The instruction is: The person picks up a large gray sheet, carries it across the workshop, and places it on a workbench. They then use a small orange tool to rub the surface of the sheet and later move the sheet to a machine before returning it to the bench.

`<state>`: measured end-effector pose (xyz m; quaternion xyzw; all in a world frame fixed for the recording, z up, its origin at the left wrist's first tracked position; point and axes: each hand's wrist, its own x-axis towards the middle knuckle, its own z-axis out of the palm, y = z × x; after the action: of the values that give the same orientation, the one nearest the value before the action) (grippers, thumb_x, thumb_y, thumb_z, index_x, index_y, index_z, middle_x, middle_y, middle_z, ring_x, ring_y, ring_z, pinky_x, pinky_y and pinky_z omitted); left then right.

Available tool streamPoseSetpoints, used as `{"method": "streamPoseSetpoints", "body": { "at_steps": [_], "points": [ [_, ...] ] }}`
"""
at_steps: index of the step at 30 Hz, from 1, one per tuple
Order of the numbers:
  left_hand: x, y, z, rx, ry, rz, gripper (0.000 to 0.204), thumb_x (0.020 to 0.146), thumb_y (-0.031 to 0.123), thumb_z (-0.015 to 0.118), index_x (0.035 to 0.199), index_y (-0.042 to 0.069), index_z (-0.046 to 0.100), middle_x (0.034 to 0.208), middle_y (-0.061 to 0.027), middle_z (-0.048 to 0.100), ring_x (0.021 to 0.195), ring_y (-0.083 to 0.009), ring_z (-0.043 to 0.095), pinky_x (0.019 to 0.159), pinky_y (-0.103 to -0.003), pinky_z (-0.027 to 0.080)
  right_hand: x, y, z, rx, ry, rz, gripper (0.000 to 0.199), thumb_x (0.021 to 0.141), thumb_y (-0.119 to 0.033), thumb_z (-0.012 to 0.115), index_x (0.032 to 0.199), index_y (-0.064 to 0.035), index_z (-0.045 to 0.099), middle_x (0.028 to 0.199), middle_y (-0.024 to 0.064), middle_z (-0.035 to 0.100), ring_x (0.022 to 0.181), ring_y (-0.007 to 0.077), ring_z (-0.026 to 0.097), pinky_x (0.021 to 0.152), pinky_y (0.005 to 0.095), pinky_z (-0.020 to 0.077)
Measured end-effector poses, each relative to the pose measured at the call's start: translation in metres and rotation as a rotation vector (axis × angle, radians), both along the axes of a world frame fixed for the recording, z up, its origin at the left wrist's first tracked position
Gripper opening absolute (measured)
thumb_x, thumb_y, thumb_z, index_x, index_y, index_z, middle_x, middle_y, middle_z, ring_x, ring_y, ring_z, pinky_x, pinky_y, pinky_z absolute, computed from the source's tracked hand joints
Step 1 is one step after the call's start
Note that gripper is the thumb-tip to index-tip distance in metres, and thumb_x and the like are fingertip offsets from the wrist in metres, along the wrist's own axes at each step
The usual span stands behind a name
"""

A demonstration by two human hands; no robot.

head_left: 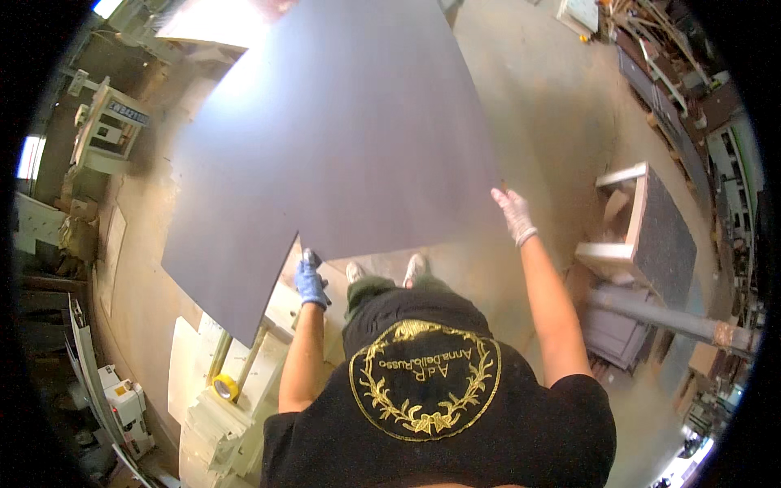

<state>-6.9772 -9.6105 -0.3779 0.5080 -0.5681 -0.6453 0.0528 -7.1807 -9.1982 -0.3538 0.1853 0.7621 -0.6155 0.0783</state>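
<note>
A large, flat, dark grey panel (350, 146) spreads out in front of me, with a pointed notch in its near edge. At that notch is my left hand (311, 283), in a blue glove with greyish fingertips. Its fingers are closed at the panel's edge, and part of the grip is hidden. My right hand (514, 215), in a thin whitish glove, pinches the panel's right near corner between thumb and fingers. Both arms reach forward, the right one stretched farther out.
Left of me, a roll of yellow tape (225, 387) lies by stacked pale boards (215, 435). To the right stand an open-sided cabinet frame with a dark panel (665, 236) and a grey pipe (667, 314). A small pale frame (107, 130) stands far left.
</note>
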Motion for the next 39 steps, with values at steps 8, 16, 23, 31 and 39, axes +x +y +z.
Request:
{"method": "streamPoseSetpoints", "body": {
  "at_steps": [8, 16, 23, 31, 39],
  "points": [
    [0.002, -0.021, 0.015, 0.214, 0.18, 0.131, 0.027, 0.083, 0.039, 0.06, 0.089, 0.013, 0.055, 0.074, 0.0011, 0.055, 0.035, -0.0059, 0.025, 0.035, -0.022, 0.026, 0.025, -0.035, 0.009, 0.063, 0.186, -0.073, 0.03, 0.08, -0.033, 0.064, 0.067, -0.0081, 0.051, 0.064, -0.0061, 0.041, 0.061, 0.0072, 0.033, 0.054, 0.0239, 0.0307],
    [0.042, -0.063, 0.074, -0.147, 0.121, 0.12, 0.02, 0.081, 0.033, 0.062, 0.074, 0.014, 0.057, 0.061, 0.0024, 0.051, 0.04, -0.0075, 0.036, 0.033, -0.021, 0.026, 0.082, -0.068, -0.008, 0.076, 0.059, -0.178, 0.044, 0.081, -0.046, 0.057, 0.066, -0.005, 0.053, 0.06, -0.0026, 0.043, 0.059, 0.0092, 0.038, 0.053, 0.0282, 0.0337],
    [0.041, -0.192, 0.237, -0.56, 0.342, 0.122, 0.016, 0.077, 0.022, 0.068, 0.081, 0.009, 0.061, 0.061, 0.0041, 0.048, 0.04, -0.0044, 0.035, 0.034, -0.02, 0.027, 0.149, -0.253, -0.019, -0.113, -0.195, -0.02, 0.056, 0.081, -0.055, 0.049, 0.083, 0.0005, 0.057, 0.069, 0.0127, 0.057, 0.068, 0.0205, 0.053, 0.063, 0.0348, 0.0419],
    [0.017, -0.229, 0.371, -1.018, 0.519, -0.303, 0.025, 0.076, 0.023, 0.07, 0.088, 0.002, 0.063, 0.067, 0.0026, 0.054, 0.048, -0.0044, 0.041, 0.043, -0.018, 0.034, 0.094, -0.362, 0.11, -0.362, 0.338, 0.267, 0.042, 0.083, -0.02, 0.06, 0.115, 0.0034, 0.048, 0.103, 0.0125, 0.059, 0.093, 0.0171, 0.056, 0.08, 0.0291, 0.0444],
    [0.006, -0.169, 0.406, -1.705, 0.565, -0.534, 0.034, 0.06, 0.025, 0.076, 0.081, 0.003, 0.064, 0.061, -0.0047, 0.054, 0.053, -0.0144, 0.054, 0.05, -0.027, 0.043, -0.02, -0.417, 0.33, -0.699, 0.482, 0.298, 0.069, 0.079, -0.036, 0.064, 0.126, 0.0058, 0.036, 0.118, 0.0188, 0.047, 0.107, 0.0239, 0.045, 0.092, 0.0324, 0.0366]
  ]
}}
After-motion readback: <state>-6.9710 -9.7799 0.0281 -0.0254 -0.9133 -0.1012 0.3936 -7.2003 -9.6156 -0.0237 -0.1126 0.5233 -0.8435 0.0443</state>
